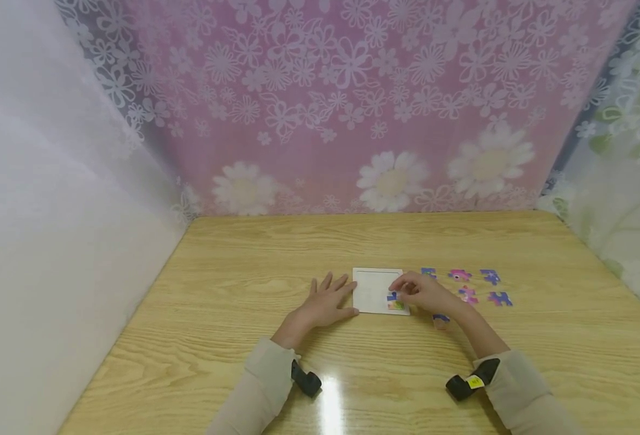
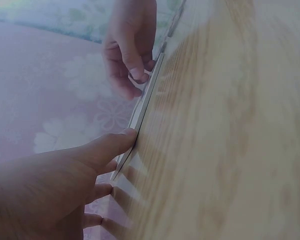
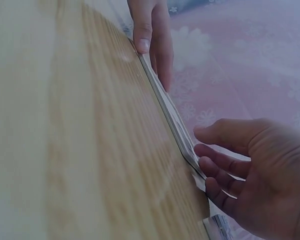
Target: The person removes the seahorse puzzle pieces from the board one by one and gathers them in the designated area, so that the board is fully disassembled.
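Observation:
A white puzzle board [image 1: 371, 291] with a thin printed outline lies flat on the table. My left hand [image 1: 326, 304] has its fingers spread at the board's left edge; the thumb rests on the rim, as the left wrist view also shows. Colourful puzzle pieces [image 1: 393, 304] in blue, pink and green sit in the board's lower right corner. Over that corner is my right hand [image 1: 424, 292], fingertips right at the pieces. In the right wrist view a gap shows between the thumb [image 3: 210, 131] and the bent fingers [image 3: 220, 167], with no piece between them.
Loose puzzle pieces lie right of the board, among them a pink one [image 1: 460, 275], a purple one [image 1: 499, 298] and one [image 1: 441, 318] below my right wrist. The wood-grain table [image 1: 233, 272] meets a flowered pink backdrop [image 1: 320, 121] behind and a white wall [image 1: 81, 211] at left.

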### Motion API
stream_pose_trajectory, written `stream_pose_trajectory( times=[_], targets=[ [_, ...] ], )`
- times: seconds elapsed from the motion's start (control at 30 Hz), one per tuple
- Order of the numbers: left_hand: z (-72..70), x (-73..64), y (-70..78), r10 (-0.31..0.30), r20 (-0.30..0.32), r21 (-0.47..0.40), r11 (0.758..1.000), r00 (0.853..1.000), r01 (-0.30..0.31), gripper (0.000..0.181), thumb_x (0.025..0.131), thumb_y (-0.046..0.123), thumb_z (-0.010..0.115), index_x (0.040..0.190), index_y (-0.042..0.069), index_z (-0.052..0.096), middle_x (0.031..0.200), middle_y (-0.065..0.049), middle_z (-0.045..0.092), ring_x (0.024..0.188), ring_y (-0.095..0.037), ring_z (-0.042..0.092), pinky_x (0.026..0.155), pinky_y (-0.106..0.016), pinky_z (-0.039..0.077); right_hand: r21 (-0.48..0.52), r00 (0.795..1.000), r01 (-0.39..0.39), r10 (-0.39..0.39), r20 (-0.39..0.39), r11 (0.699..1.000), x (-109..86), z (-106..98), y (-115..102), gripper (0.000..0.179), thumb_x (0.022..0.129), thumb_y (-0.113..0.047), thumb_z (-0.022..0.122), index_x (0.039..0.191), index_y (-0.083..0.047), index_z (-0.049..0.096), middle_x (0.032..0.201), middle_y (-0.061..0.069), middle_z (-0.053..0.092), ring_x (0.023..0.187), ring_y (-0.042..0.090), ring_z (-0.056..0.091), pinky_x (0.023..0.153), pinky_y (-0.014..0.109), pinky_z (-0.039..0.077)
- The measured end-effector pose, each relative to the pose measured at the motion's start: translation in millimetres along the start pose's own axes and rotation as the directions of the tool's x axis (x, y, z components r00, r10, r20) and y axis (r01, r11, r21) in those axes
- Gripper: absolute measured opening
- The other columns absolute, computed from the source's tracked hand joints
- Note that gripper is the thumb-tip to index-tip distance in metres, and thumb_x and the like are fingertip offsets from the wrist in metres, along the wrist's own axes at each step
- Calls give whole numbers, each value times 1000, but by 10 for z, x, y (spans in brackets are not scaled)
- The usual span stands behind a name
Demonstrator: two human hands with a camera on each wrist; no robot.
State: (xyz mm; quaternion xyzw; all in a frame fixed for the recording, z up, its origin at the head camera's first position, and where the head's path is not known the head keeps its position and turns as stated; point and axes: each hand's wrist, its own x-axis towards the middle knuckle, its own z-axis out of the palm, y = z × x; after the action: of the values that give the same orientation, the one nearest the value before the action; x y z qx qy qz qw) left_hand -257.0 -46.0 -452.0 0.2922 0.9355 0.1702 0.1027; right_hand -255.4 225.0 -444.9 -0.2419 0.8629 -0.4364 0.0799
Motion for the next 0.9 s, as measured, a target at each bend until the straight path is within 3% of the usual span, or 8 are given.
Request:
stream_pose_trajectory(
  times=[0.17, 0.43, 0.7, 0.9],
  targets=[
    [8, 11, -13, 7, -2, -4, 1000, 1000, -7, 67, 90, 51, 48, 147, 22, 26, 152, -3, 14, 137, -32, 0, 104, -56, -4, 26, 1000, 8, -9, 28, 1000, -9, 4, 13, 26, 83, -7, 67, 107, 2, 60, 94, 11, 56, 75, 19, 50, 65, 27, 45],
    [1, 8, -16, 16, -8, 2, 1000, 1000, -16, 67, 91, 51, 48, 146, 21, 27, 151, -4, 15, 136, -33, 1, 103, -57, -2, -30, 998, 23, -21, 58, 999, -1, 34, 25, 28, 85, -15, 68, 109, -3, 61, 97, 9, 50, 79, 20, 44, 68, 28, 42],
    [-21, -24, 11, 29, -9, -14, 999, 1000, -29, 66, 91, 50, 49, 146, 19, 28, 151, -5, 16, 136, -34, 2, 103, -58, -2, -48, 997, 53, -51, 56, 997, -26, 38, -5, 35, 85, -12, 67, 114, 5, 58, 95, 11, 49, 81, 22, 43, 68, 27, 42],
    [-22, -27, 12, 31, -15, -21, 999, 999, -32, 66, 91, 50, 49, 146, 19, 29, 151, -6, 17, 136, -35, 2, 103, -58, -2, -74, 998, 41, -37, 49, 996, -29, 40, -30, 29, 84, -9, 67, 109, 3, 61, 94, 11, 46, 79, 21, 41, 66, 27, 40]
  ],
)
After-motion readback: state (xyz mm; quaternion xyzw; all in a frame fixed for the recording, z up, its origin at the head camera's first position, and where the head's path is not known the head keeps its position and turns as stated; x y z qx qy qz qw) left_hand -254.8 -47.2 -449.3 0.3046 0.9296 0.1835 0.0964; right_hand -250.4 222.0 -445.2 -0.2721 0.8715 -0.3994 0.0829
